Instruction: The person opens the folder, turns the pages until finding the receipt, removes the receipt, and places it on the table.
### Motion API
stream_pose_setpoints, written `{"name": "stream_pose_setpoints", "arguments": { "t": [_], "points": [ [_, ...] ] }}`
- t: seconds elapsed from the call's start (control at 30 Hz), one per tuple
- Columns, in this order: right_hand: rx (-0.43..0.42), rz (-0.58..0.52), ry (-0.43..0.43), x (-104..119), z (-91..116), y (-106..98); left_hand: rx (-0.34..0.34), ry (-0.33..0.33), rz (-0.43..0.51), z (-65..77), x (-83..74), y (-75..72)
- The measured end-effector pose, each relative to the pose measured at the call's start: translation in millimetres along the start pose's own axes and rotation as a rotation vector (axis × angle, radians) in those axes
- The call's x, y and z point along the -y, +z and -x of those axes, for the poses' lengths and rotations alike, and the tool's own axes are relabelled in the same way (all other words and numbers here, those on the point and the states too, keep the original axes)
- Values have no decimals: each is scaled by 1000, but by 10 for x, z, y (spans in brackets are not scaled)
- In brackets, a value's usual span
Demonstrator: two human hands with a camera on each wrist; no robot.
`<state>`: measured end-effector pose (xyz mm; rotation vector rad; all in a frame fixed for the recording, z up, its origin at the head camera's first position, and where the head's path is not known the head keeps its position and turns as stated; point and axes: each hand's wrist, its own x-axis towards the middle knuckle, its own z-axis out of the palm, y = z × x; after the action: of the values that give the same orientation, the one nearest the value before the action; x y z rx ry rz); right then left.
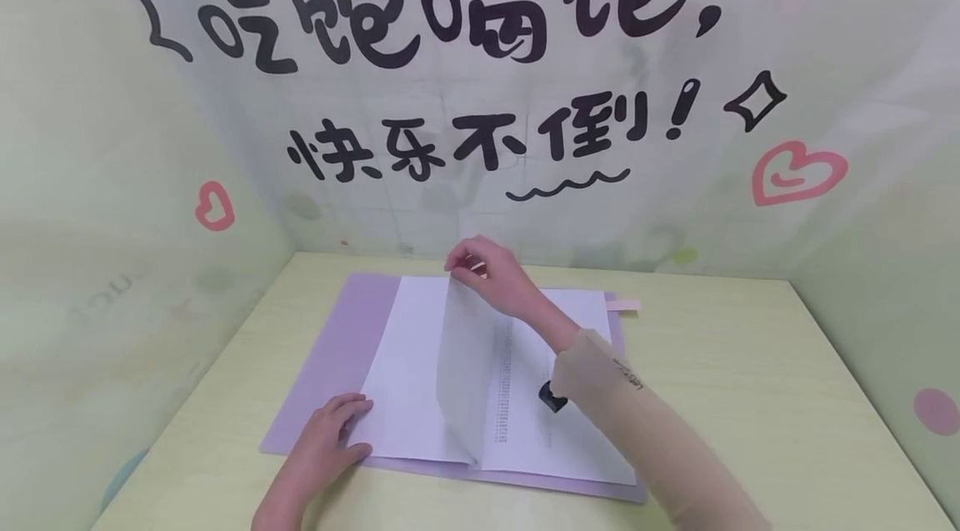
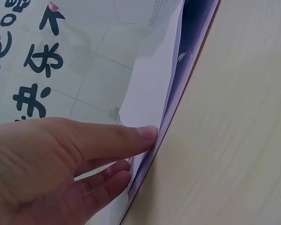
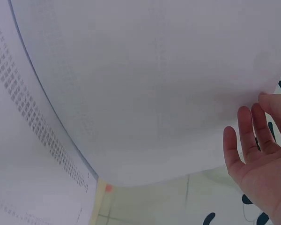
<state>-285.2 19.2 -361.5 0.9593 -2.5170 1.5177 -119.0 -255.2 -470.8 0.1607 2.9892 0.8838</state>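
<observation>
An open book with a purple cover lies on the table, its left page blank and its right page printed with a narrow column of small text. A single page stands raised near the middle. My right hand pinches that page's upper edge between thumb and forefinger; in the right wrist view the other fingers are spread apart from it. At the book's lower left corner, my left hand rests on the left page, its thumb along the bottom edge.
Pale wood-look table surrounds the book. A light wall with large black characters rises behind it, and side walls stand left and right. A pink tab sticks out from the book's right side. A small black object shows beside the right sleeve.
</observation>
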Motion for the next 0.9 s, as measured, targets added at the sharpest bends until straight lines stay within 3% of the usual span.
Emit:
{"name": "stream_pose_setpoints", "arguments": {
  "t": [0.27, 0.57, 0.9],
  "points": [
    [-35, -79, 27, -9, -142, 341, -53, 36, -7, 6, 50, 11],
    [-10, -106, 54, -69, -275, 670, -79, 64, -8, 13, 76, 9],
    [2, -161, 127, -206, -273, 978, -48, 42, 6, 6, 72, 6]
  ]
}}
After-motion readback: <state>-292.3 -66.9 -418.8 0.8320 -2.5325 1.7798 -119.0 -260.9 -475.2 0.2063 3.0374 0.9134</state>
